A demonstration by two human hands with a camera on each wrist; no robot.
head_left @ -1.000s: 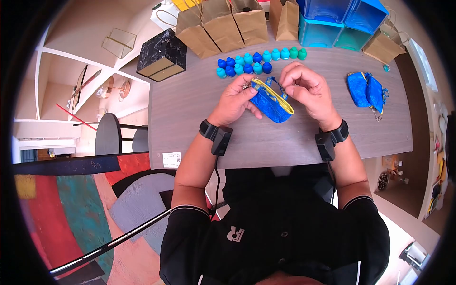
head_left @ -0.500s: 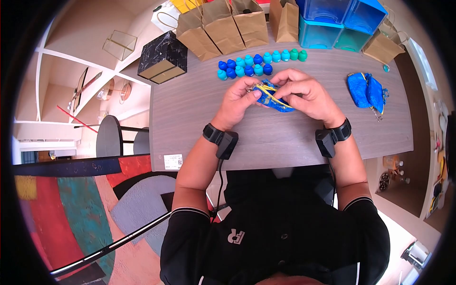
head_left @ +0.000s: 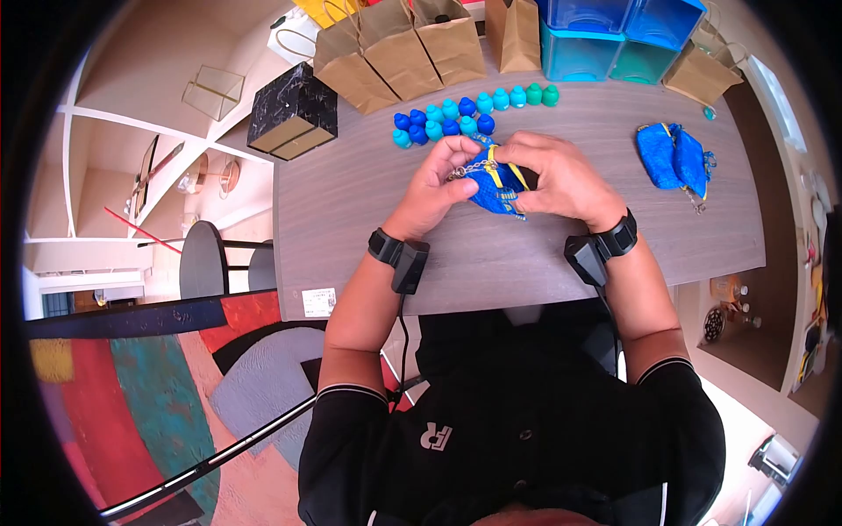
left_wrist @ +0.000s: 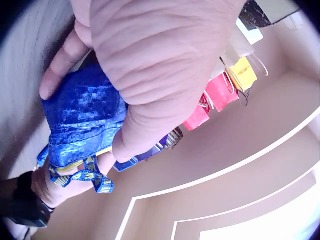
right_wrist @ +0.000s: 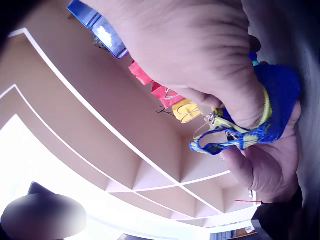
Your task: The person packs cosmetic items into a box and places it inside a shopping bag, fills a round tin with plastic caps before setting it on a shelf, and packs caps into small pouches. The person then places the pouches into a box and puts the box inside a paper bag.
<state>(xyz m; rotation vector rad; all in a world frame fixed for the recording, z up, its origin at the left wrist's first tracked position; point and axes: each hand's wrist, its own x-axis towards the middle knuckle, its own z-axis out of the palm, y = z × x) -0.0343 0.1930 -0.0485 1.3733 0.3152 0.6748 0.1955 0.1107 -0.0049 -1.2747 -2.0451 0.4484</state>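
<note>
Pouch (left_wrist: 87, 112) at new angle between fingers (head_left: 526, 152)

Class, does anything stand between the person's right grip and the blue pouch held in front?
Nothing visible does: the right grip touches the blue pouch at its yellow-edged opening, while the left grip holds its other side. The other blue pouches lie apart, to the right.

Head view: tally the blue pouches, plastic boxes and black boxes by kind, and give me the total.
Pouches: 3 (1 held, 2 lying at the right)
Plastic boxes: 4 (two above two)
Black box: 1
Total: 8
</note>
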